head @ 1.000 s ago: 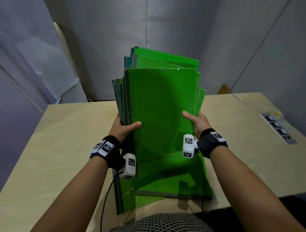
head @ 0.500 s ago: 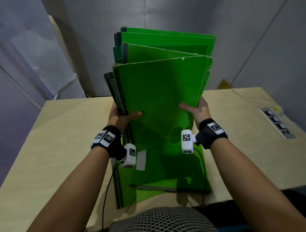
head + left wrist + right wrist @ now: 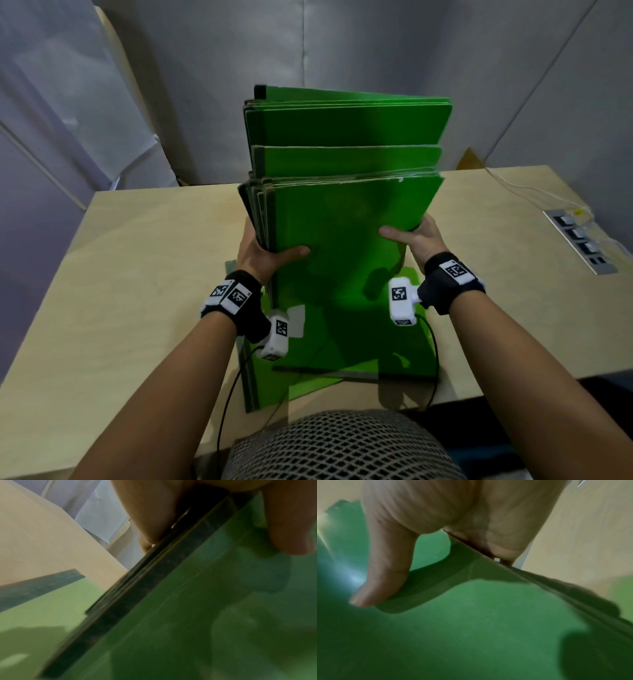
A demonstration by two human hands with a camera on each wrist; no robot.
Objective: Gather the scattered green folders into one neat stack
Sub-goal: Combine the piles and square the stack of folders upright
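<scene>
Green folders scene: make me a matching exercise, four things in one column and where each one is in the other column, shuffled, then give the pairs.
Things
1. left hand
2. right hand
3. power strip
4. loose folders

Places
A. flat on the table near its front edge
B. gripping the right edge of the upright bundle
C. set in the table by its right edge
D. gripping the bundle's left edge

Pairs: 1-D, 2-B, 3-C, 4-A

Matt green card folders (image 3: 342, 219), pale smooth wood-look table (image 3: 137, 274), black cloth wristbands (image 3: 442, 284)
</scene>
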